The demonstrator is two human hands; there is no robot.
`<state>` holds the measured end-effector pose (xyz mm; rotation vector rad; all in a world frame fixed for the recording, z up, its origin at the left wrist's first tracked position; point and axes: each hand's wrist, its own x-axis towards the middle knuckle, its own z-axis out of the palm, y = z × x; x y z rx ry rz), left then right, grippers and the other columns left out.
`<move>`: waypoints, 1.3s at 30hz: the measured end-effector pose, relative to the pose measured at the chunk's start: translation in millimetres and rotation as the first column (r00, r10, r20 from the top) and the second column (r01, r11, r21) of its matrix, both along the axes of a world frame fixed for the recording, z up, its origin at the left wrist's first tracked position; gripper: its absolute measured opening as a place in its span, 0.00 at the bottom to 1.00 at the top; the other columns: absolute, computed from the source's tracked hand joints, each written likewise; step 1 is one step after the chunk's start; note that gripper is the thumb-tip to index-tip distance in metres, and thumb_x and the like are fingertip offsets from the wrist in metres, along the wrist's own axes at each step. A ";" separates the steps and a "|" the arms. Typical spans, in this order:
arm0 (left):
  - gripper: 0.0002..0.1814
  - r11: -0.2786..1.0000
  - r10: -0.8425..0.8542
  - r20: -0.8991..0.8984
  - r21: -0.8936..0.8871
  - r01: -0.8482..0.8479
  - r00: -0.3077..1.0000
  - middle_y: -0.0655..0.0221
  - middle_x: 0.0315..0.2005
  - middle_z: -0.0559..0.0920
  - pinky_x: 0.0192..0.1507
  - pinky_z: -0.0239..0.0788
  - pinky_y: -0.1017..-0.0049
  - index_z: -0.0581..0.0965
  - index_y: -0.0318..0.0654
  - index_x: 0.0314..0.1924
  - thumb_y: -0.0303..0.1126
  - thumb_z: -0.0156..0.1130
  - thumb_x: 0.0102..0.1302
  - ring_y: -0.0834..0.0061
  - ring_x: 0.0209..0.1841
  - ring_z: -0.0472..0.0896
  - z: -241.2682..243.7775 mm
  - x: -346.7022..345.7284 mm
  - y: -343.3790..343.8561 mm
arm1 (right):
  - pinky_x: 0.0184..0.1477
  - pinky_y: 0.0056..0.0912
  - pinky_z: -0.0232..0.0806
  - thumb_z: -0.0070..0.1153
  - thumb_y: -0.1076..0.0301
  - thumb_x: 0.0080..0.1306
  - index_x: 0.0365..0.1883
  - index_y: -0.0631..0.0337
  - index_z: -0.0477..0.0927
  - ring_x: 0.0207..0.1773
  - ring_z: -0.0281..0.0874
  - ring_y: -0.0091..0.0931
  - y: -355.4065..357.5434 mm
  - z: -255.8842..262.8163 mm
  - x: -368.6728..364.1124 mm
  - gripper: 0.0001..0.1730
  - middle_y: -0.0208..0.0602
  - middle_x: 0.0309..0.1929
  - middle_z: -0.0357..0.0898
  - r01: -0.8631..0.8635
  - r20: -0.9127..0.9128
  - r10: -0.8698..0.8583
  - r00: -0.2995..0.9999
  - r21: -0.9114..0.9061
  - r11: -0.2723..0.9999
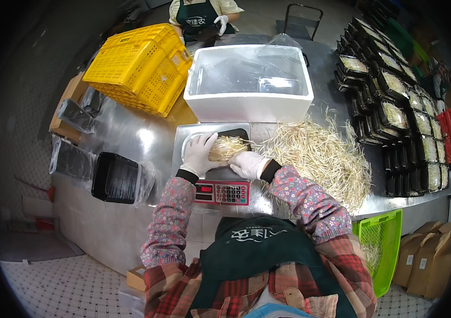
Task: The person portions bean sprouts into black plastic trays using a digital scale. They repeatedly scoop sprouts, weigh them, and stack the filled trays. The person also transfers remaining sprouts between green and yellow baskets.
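A black plastic tray [236, 132] rests on the steel pan [178, 137] of a red digital scale [231, 193], with a bundle of bean sprouts [227, 148] in it. My left hand [199, 156], in a white glove, is curved over the left side of the bundle, thumb and fingers spread around it. From the right, my gloved right hand [248, 164] grips the sprouts' near right side with curled fingers; its fingertips are partly hidden. A large loose heap of bean sprouts [317, 159] lies on the steel table [130, 131] just right of the scale.
A white foam box [249, 109] with clear plastic lids stands behind the scale, beside yellow crates [138, 67]. Stacked black trays [114, 179] lie left. Filled packs [394, 115] are piled right. A co-worker [201, 20] stands opposite. A green crate [380, 250] sits below.
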<state>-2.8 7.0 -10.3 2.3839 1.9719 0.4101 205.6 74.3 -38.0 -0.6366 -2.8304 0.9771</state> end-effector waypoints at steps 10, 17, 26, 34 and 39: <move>0.43 0.989 -0.048 0.536 0.143 -0.034 0.843 0.52 0.61 0.72 0.65 0.62 0.62 0.68 0.32 0.64 0.28 0.76 0.47 0.53 0.64 0.70 48.2 54.7 -38.9 | 0.56 0.30 0.69 0.58 0.63 0.68 0.55 0.63 0.79 0.54 0.79 0.28 46.9 50.8 211.4 0.20 0.42 0.52 0.82 0.704 -0.468 -0.732 0.495 -0.277 0.653; 0.51 0.840 -0.326 0.505 -0.232 0.490 0.799 0.52 0.70 0.59 0.70 0.55 0.59 0.61 0.41 0.71 0.40 0.76 0.48 0.51 0.72 0.57 -64.9 192.2 -28.4 | 0.69 0.48 0.56 0.67 0.45 0.55 0.67 0.57 0.67 0.72 0.58 0.44 -41.7 -65.0 301.5 0.46 0.50 0.69 0.63 0.790 0.066 -0.813 0.578 0.202 0.579; 0.59 0.898 -0.250 0.093 -0.351 0.267 0.964 0.60 0.73 0.52 0.63 0.62 0.54 0.53 0.52 0.74 0.44 0.78 0.44 0.53 0.70 0.57 -115.2 270.3 60.8 | 0.71 0.50 0.51 0.75 0.42 0.41 0.76 0.57 0.47 0.76 0.48 0.46 -25.1 -78.1 258.5 0.71 0.51 0.75 0.48 0.697 0.240 -0.766 0.596 0.319 0.642; 0.15 0.938 -0.212 0.461 -0.152 0.312 0.862 0.69 0.46 0.80 0.52 0.72 0.67 0.81 0.45 0.46 0.31 0.63 0.57 0.66 0.51 0.77 -164.3 239.1 95.5 | 0.48 0.37 0.74 0.61 0.61 0.59 0.40 0.53 0.84 0.44 0.81 0.35 34.7 -100.6 283.4 0.12 0.37 0.40 0.81 0.749 0.084 -0.753 0.652 0.085 0.658; 0.26 0.926 -0.252 0.412 -0.158 0.341 0.875 0.64 0.50 0.78 0.52 0.72 0.67 0.76 0.43 0.56 0.29 0.68 0.55 0.62 0.52 0.78 -116.5 241.5 155.1 | 0.62 0.43 0.66 0.67 0.57 0.53 0.55 0.45 0.79 0.62 0.71 0.38 111.5 -76.1 309.5 0.28 0.36 0.58 0.76 0.614 0.130 -0.632 0.764 0.155 0.774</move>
